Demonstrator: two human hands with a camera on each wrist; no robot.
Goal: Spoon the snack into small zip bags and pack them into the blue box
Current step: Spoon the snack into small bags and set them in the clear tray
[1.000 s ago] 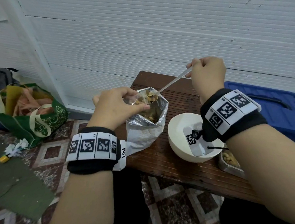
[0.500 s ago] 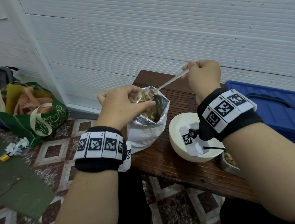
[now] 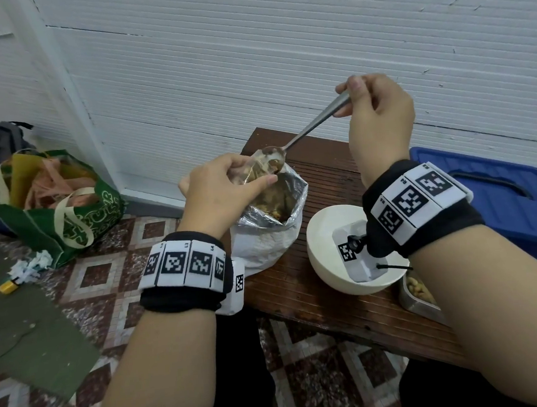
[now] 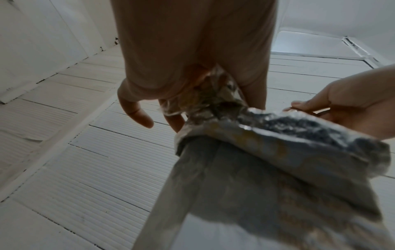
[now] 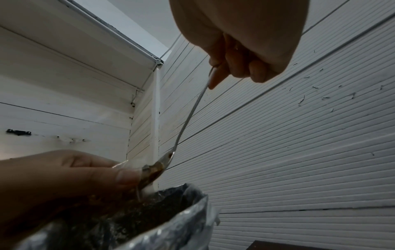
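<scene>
My left hand (image 3: 224, 187) pinches a small clear zip bag (image 3: 252, 172) open above the silver foil snack bag (image 3: 269, 232), which stands on the brown wooden table (image 3: 316, 296). My right hand (image 3: 378, 111) grips the handle of a metal spoon (image 3: 306, 133), tilted down with its bowl at the zip bag's mouth. The spoon (image 5: 183, 128) carries brown snack at its tip. In the left wrist view the zip bag (image 4: 192, 98) hangs from my fingers over the foil bag (image 4: 278, 152). The blue box (image 3: 498, 198) sits at the right with its lid on.
A white bowl (image 3: 329, 253) stands right of the foil bag, and a metal tin of nuts (image 3: 418, 291) lies at the table's near right. A green tote bag (image 3: 55, 204) and paper scraps sit on the tiled floor to the left. A white ribbed wall is behind.
My right hand has lifted and tilted the spoon steeper, its bowl moving from the foil bag's mouth to the zip bag. The left hand keeps holding the zip bag.
</scene>
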